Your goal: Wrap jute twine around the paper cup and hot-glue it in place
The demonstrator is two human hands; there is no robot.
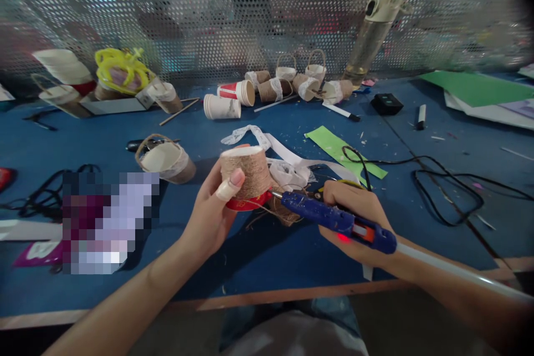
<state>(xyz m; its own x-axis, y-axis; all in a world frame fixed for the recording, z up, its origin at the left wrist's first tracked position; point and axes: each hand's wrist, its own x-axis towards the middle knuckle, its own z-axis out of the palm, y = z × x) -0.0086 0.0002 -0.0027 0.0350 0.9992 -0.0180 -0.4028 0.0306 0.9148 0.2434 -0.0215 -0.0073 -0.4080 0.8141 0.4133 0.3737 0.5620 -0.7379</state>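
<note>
- Two grips: your left hand point(212, 207) holds a twine-wrapped cup point(248, 174); your right hand point(354, 208), a glue gun point(317, 216).
- Your cup is over the tabletop point(267, 270); blue surface shows between your hands and its near edge point(250, 299).
- White lace point(287, 174) lies beyond the cup.

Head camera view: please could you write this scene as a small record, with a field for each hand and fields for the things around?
left hand: holds a twine-wrapped paper cup, thumb on its side
right hand: grips a blue hot glue gun
nozzle: points at the cup's red lower part; contact unclear
rear of gun: pale glue stick sticks out
left of cup: lace-trimmed basket with a handle
beyond right hand: light green paper strip
surface: blue tabletop
</note>
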